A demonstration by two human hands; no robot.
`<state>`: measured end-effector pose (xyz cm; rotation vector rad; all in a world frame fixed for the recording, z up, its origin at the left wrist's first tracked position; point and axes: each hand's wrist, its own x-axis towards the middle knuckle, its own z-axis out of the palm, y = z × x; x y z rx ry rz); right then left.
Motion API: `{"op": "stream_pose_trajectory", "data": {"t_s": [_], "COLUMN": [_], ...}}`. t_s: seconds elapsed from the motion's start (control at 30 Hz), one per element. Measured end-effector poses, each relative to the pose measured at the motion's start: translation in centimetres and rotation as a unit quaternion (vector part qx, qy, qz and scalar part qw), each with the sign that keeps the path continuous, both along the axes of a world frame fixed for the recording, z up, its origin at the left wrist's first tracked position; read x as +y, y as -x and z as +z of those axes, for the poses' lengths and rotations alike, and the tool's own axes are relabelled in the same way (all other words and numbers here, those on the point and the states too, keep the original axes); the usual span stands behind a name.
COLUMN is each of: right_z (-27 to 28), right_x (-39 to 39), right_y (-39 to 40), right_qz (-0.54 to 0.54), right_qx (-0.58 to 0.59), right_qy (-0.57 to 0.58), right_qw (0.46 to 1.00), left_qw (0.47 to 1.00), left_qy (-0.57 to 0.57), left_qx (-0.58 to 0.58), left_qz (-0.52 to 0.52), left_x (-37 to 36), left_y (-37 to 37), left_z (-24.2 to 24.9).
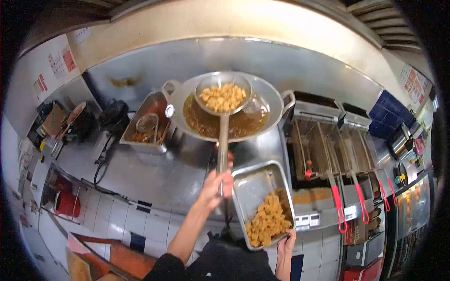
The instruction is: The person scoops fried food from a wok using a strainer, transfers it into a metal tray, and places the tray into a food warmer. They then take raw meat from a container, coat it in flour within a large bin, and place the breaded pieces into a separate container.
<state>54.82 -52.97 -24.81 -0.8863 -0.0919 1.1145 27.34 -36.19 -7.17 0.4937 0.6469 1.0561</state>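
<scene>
My left hand (214, 189) is wrapped round the long metal handle of a strainer ladle (224, 133). The ladle's bowl, full of golden fried pieces (223, 97), is over a large two-handled wok (176, 100) of brown bubbling oil (201, 125). My right hand (287, 241) grips the lower right corner of a rectangular metal tray (244, 189). More fried pieces (268, 220) are heaped in the near end of the tray, which is tilted toward me. Some fingers of the right hand are hidden under the tray.
Left of the wok stands a metal container (161, 103) with a small strainer (147, 124) inside. To the right, deep fryers hold wire baskets (328, 145) whose red handles (338, 210) stick out forward. A black hose (99, 173) hangs over the counter's front edge.
</scene>
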Motion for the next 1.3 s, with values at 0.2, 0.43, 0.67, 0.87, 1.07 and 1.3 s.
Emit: {"op": "stream_pose_trajectory", "data": {"t_s": [0.2, 0.43, 0.67, 0.87, 1.07, 1.3], "right_z": [0.9, 1.1, -0.9, 0.0, -1.7, -2.9], "right_x": [0.3, 0.4, 0.3, 0.3, 0.1, -0.4], "right_y": [0.9, 1.2, 0.5, 0.6, -0.1, 0.3], "right_qz": [-0.02, -0.025, -0.023, -0.002, 0.003, 0.0], "right_qx": [-0.008, 0.005, -0.023, 0.006, -0.037, 0.026], "right_qy": [0.0, 0.022, 0.003, 0.011, 0.031, 0.028], "right_qw": [1.0, 0.999, 0.999, 1.0, 0.999, 0.999], "left_qw": [1.0, 0.999, 0.999, 0.998, 0.999, 0.999], "left_qy": [0.001, -0.02, -0.017, -0.024, -0.017, -0.036], "left_qx": [0.004, 0.049, 0.028, 0.054, 0.038, 0.033], "left_qz": [0.008, 0.003, -0.021, -0.007, 0.01, 0.004], "left_x": [-1.1, -1.1, -1.8, -2.0, -1.0, -0.9], "left_y": [-0.6, 0.1, 0.9, 0.7, 0.5, 1.0], "left_z": [0.5, -0.8, -0.8, -0.4, -1.2, -0.9]}}
